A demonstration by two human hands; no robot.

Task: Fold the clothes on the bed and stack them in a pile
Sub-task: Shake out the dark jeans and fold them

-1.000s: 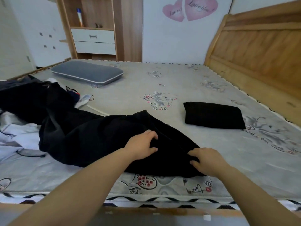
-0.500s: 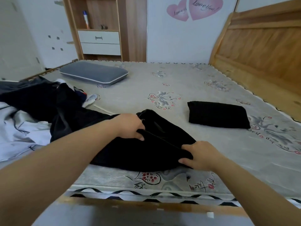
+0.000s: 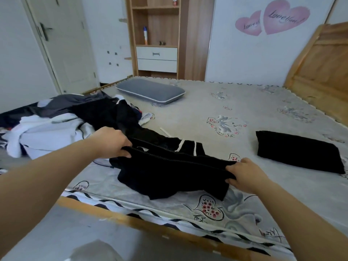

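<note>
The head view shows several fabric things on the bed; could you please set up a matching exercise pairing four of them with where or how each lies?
Things:
1. black garment with white drawstrings
2. folded black garment
3. grey pillow
4. heap of unfolded clothes

States:
A. lies flat near the far edge of the bed, by the wooden shelf unit
B. held up at its ribbed edge by the left hand and the right hand
C. piled loosely on the left of the bed
D. lies alone, neat, on the right of the bed

Pairs: 1-B, 2-D, 3-A, 4-C
</note>
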